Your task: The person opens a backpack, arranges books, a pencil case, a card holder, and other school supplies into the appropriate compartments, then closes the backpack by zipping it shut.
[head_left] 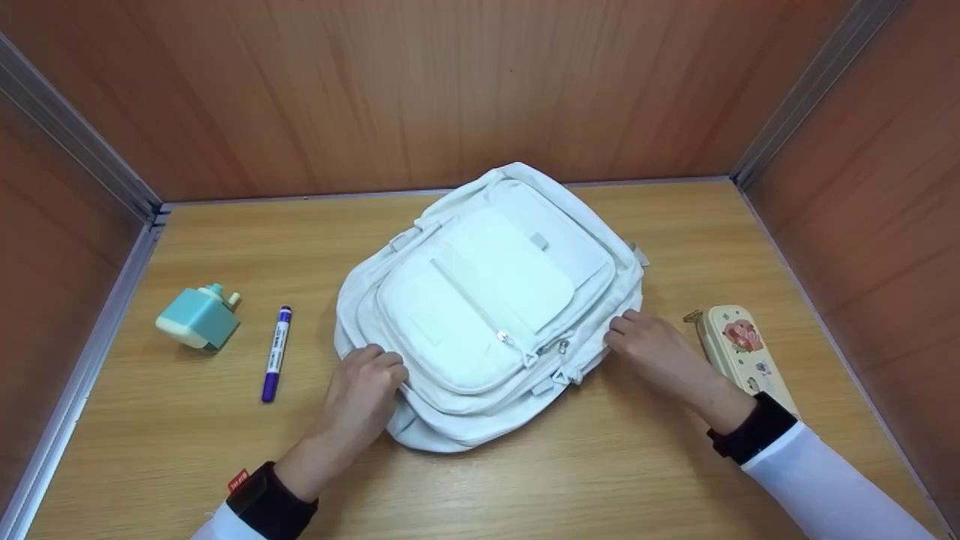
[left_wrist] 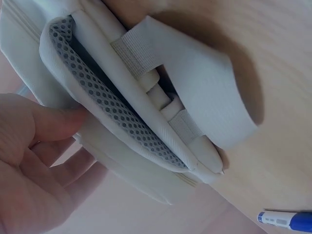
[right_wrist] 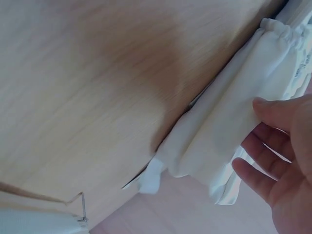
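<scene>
A white backpack (head_left: 480,300) lies tilted on the table, its front with zips facing up. My left hand (head_left: 367,382) grips its lower left edge. In the left wrist view, the thumb of the left hand (left_wrist: 44,161) presses the fabric beside a grey mesh side pocket (left_wrist: 112,102), and a wide strap (left_wrist: 204,92) loops out below. At the lower right side, my right hand (head_left: 652,349) holds the bag's edge with bent fingers. The right wrist view has the right hand's thumb on the white side fabric (right_wrist: 229,112); some fingertips are hidden behind the bag.
Left of the bag stand a blue-green pencil sharpener with a crank (head_left: 199,319) and a purple-capped marker (head_left: 277,352). A cream pencil case with stickers (head_left: 746,352) lies beside the right forearm. Wooden panels (head_left: 480,90) enclose the table at the back and sides.
</scene>
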### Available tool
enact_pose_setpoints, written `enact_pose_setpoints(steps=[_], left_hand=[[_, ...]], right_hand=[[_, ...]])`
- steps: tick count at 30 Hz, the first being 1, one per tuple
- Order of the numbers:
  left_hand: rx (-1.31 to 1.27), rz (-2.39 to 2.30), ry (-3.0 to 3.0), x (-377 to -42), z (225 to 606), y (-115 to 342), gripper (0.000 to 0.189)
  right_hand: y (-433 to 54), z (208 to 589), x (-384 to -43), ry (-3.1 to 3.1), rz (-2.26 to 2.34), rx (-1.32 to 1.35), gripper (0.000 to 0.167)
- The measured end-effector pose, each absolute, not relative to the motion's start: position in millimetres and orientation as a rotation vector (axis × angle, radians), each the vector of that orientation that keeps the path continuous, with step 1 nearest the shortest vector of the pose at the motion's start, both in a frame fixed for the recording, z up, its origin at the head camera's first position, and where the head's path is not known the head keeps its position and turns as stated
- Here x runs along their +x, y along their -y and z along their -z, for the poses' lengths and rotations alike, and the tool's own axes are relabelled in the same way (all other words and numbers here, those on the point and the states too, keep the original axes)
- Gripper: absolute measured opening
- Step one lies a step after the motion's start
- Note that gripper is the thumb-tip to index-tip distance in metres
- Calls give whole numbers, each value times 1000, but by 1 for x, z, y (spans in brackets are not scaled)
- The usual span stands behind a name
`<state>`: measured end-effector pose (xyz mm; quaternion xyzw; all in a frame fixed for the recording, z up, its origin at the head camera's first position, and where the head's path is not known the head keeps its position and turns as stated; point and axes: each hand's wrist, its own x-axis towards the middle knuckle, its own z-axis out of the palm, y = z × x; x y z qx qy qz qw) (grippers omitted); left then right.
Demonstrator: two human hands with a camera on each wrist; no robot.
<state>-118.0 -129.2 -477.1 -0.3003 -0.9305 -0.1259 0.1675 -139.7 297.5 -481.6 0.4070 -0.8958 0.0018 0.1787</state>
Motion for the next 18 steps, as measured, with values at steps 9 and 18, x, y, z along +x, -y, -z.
enact_pose_setpoints(steps=[9,18], left_hand=[[-799,333,2725,-140,475,139,30],[-707,464,2813,-164,474,142,28]], right_hand=[[-289,480,-116,2619,-163,1116,12],[-277,482,-98,2571,-179,1146,11]])
